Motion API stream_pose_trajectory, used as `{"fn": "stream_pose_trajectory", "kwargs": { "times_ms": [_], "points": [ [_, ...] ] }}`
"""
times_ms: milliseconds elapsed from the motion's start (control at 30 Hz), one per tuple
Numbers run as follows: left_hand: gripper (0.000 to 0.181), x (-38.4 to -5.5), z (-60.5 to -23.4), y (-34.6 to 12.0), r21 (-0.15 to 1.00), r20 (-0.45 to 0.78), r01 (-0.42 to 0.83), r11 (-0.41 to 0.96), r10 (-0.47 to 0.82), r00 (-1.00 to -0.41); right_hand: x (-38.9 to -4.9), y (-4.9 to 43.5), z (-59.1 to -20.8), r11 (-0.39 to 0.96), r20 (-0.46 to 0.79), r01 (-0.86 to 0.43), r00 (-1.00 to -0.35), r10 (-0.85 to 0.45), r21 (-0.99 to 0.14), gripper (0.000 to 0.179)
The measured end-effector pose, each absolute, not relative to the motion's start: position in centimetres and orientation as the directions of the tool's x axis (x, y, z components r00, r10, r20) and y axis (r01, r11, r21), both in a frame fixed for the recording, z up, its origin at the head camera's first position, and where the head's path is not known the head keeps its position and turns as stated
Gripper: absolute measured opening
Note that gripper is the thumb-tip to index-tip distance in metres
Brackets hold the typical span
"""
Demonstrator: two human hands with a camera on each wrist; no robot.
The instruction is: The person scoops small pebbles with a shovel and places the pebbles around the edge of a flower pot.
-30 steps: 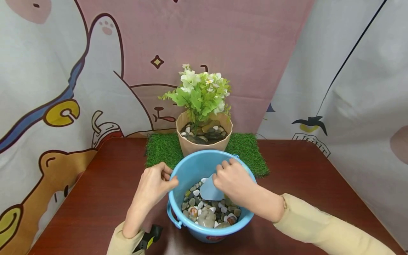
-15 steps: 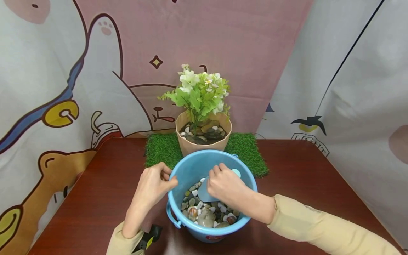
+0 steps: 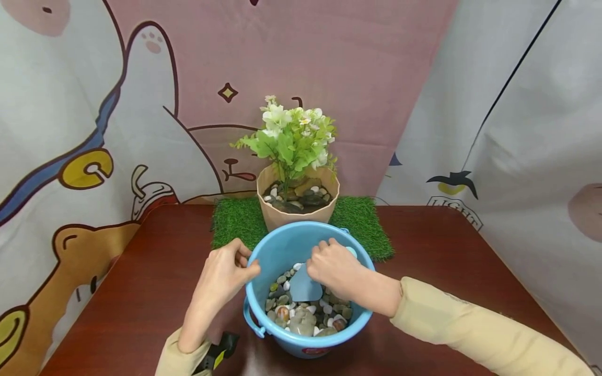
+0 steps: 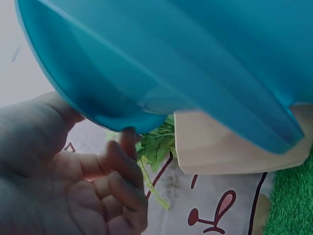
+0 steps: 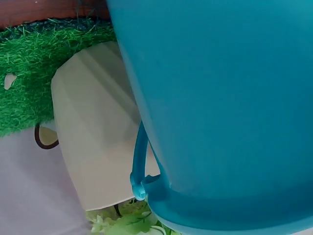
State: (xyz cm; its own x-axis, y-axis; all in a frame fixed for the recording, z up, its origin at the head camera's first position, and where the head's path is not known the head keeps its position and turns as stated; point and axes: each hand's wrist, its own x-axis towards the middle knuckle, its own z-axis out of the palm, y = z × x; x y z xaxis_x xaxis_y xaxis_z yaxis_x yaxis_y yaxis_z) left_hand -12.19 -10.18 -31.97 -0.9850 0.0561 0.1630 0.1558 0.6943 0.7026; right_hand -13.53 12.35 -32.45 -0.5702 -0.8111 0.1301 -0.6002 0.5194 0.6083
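Observation:
A light blue plastic bucket [image 3: 268, 256] stands on the table, with pebbles [image 3: 324, 318] of several colours and some larger stones covering its bottom. My left hand [image 3: 221, 274] grips the left rim between thumb and fingers; the left wrist view shows the same hand [image 4: 93, 171] with the thumb inside the wall. Inside the bucket, my right hand [image 3: 336, 269] holds a blue toy shovel [image 3: 304, 284] by its handle. The blade lies over the pebbles, and the pale handle end [image 3: 351, 251] pokes out behind the fist. Only the bucket's outer wall [image 5: 220, 98] fills the right wrist view, without the hand.
Behind the bucket, a beige flowerpot [image 3: 298, 215] with white flowers [image 3: 291, 130] stands on a green turf mat [image 3: 367, 224]. The bucket's handle [image 3: 251, 318] hangs down at the left. A printed cartoon cloth [image 3: 348, 62] hangs behind the brown table [image 3: 437, 250].
My right hand has moved left and slightly down inside the bucket with the shovel, the blade now nearer the left-hand pebbles. My left hand keeps its grip on the rim.

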Motion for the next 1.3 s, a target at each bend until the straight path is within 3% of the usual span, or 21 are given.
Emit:
{"fn": "stream_pose_trajectory", "kwargs": {
  "times_ms": [333, 633, 867, 1067, 1300],
  "points": [
    [0.014, -12.1, -31.7, -10.2, 0.685, 0.142, 0.132, 0.717, 0.046, -0.989, -14.0, 12.8, -32.8, 0.548, 0.117, -0.629, -0.591, -0.798, 0.551, 0.025],
    [0.012, -12.2, -31.7, -10.3, 0.679, 0.162, 0.146, 0.720, 0.048, -0.986, -14.3, 13.1, -32.9, 0.552, 0.140, -0.663, -0.568, -0.811, 0.506, 0.026],
    [0.013, -12.2, -31.8, -10.3, 0.685, 0.160, 0.146, 0.714, 0.048, -0.986, -14.7, 12.9, -32.6, 0.610, 0.073, -0.730, -0.621, -0.780, 0.308, 0.019],
    [0.012, -12.2, -31.8, -10.2, 0.691, 0.161, 0.154, 0.706, 0.057, -0.985, -14.7, 12.8, -32.6, 0.583, 0.063, -0.730, -0.603, -0.795, 0.356, 0.009],
    [0.012, -12.2, -31.9, -10.3, 0.695, 0.168, 0.161, 0.700, 0.060, -0.984, -15.4, 13.7, -32.5, 0.579, 0.075, -0.763, -0.585, -0.808, 0.286, 0.016]
  ]
}}
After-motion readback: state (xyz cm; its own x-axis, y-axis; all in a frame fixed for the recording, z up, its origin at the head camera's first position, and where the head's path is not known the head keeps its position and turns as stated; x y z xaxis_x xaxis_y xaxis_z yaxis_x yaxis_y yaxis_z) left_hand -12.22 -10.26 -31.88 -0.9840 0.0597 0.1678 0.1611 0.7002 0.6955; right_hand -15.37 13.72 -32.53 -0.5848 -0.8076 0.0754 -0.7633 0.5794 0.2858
